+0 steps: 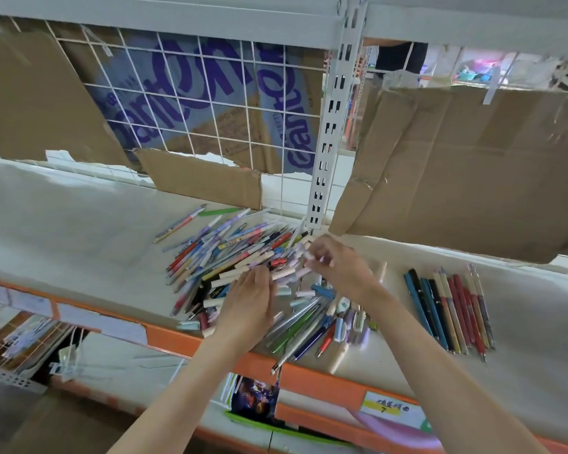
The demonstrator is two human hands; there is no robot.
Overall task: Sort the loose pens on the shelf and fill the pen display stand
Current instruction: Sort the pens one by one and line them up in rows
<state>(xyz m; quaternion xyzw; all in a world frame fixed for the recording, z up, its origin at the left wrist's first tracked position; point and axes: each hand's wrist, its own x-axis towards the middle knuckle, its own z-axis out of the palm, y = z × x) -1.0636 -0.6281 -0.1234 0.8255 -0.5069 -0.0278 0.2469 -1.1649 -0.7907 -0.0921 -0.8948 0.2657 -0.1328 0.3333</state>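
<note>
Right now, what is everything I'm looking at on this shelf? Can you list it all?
loose pen pile: too many to count, mixed colours, middle of shelf
sorted pen row: about a dozen, blue, black, red, tan, laid side by side at right
front pen group: several, green, blue, grey, red, near the orange edge
shelf: one, white with orange front
cardboard sheets: several, brown, against the wire grid
wire grid: one, white, behind
left hand: flat on the pile
right hand: pinching a small pale piece

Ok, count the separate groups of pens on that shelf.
3. A big jumbled pile at the back centre under both hands, a looser cluster by the front edge, and a neat row to the right. Strays between the first two blur the split.
</note>
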